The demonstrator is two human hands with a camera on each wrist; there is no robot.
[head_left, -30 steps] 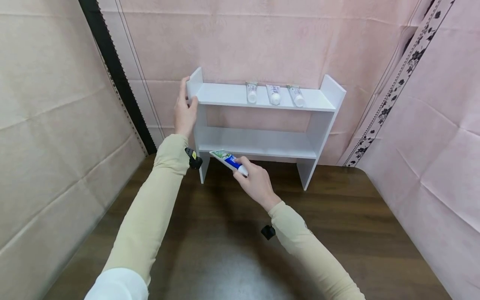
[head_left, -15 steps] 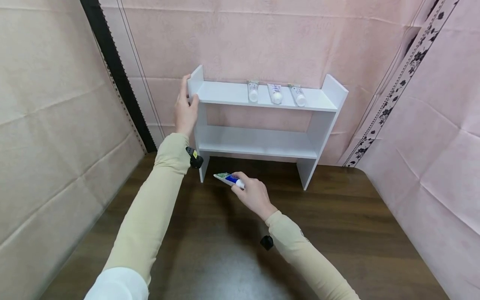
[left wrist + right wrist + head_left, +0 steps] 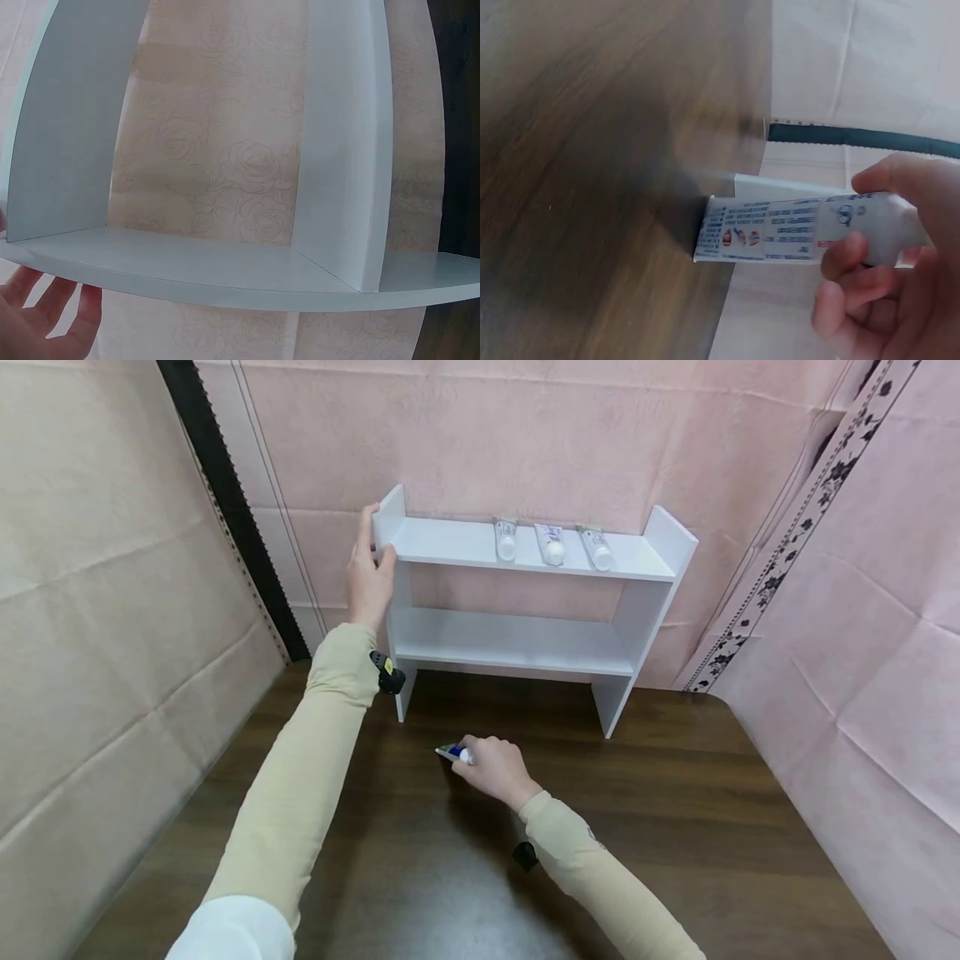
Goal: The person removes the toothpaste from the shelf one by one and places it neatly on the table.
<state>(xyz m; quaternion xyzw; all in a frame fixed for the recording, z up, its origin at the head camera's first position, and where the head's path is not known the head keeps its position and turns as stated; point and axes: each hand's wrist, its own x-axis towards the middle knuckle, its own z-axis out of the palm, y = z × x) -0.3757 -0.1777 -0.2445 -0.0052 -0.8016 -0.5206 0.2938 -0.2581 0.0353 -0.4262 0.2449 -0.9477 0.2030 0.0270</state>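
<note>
A white two-tier shelf (image 3: 517,640) stands at the back of the brown table. My left hand (image 3: 369,589) grips its left side panel near the top; the left wrist view has bent fingertips (image 3: 91,296) against the panel's outer face. My right hand (image 3: 497,772) pinches a toothpaste tube (image 3: 453,752) by its white cap end, low over the table in front of the shelf. Small print covers the side of this tube facing the right wrist camera, and its flat crimped end points down to the wood.
Three white tubes lie side by side on the upper tier: a left tube (image 3: 506,539), a middle tube (image 3: 551,544) and a right tube (image 3: 597,549). Pale cloth walls (image 3: 525,435) enclose the table (image 3: 420,877) at the back and both sides.
My right hand has come down and toward me with the toothpaste tube, from in front of the lower tier to close over the table. The left hand keeps its hold on the shelf.
</note>
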